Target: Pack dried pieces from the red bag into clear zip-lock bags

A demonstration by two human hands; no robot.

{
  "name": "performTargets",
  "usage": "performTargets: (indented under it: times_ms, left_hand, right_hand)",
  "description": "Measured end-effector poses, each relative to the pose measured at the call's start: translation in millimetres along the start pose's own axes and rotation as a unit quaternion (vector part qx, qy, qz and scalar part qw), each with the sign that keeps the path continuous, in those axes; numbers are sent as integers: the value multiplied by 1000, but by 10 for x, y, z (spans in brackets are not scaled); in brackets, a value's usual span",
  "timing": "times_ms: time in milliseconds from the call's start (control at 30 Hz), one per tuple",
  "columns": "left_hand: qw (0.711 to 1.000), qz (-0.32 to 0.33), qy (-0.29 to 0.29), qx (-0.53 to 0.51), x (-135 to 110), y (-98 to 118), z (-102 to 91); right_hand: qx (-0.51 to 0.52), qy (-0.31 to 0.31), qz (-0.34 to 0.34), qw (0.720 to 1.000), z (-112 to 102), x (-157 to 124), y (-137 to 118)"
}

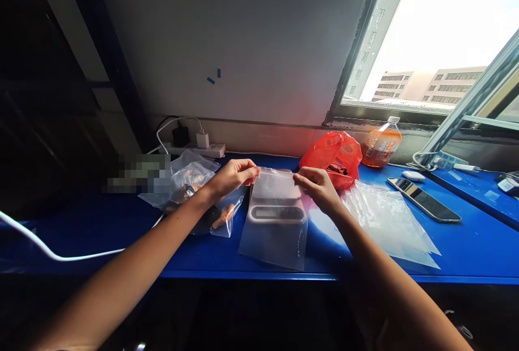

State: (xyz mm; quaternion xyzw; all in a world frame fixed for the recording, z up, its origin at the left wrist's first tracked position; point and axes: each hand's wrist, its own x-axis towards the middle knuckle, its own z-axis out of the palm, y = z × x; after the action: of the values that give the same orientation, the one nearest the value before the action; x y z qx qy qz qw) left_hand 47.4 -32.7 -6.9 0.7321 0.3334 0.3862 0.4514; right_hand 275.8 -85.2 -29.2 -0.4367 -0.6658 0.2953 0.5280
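Note:
A clear plastic zip bag [272,245] hangs by its top edge between my two hands, in front of a pale kitchen scale [279,213] that shows through it. My left hand [236,174] pinches the bag's upper left corner. At the upper right corner, my right hand [318,184] pinches the same edge. The bag looks flat, with nothing visible inside. To the left lie filled clear bags [227,214] holding orange-brown and dark pieces, partly hidden behind my left forearm. Just right of my right hand is a stack of flat clear bags [389,221].
Behind my right hand sits an open red plastic bag [330,156], with an orange drink bottle [381,143] beside it. A phone [425,199] and a white case [413,176] lie at right. A power strip [213,150] runs along the wall; a white cable [60,257] crosses the left.

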Motion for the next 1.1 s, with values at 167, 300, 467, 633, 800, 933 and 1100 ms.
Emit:
performTargets:
  times_ms: [167, 300, 467, 633, 800, 933, 1100]
  left_hand:
    - [994, 42, 6, 97, 3, -39, 38]
    - [963, 110, 41, 241, -59, -32, 122]
    - [933, 192, -19, 303, -159, -29, 308]
    - [929, 206, -28, 306, -189, -59, 369]
    - [932, 204, -30, 297, -186, -69, 363]
    - [920, 210, -49, 327, -173, -81, 369]
    - [890, 245, -51, 381, -143, -39, 339]
  right_hand:
    - [-49, -2, -27, 998, -26, -8, 38]
    - [-168, 0, -80, 982, -14, -24, 51]
    - [-191, -36, -150, 969, 155, -84, -31]
    - [-168, -24, -141, 975, 253, -100, -48]
    - [-188, -32, -137, 972, 245, -100, 10]
    - [-262, -30, -144, 954, 304, -126, 58]
    - [-323, -47, -165, 931, 318, -95, 104]
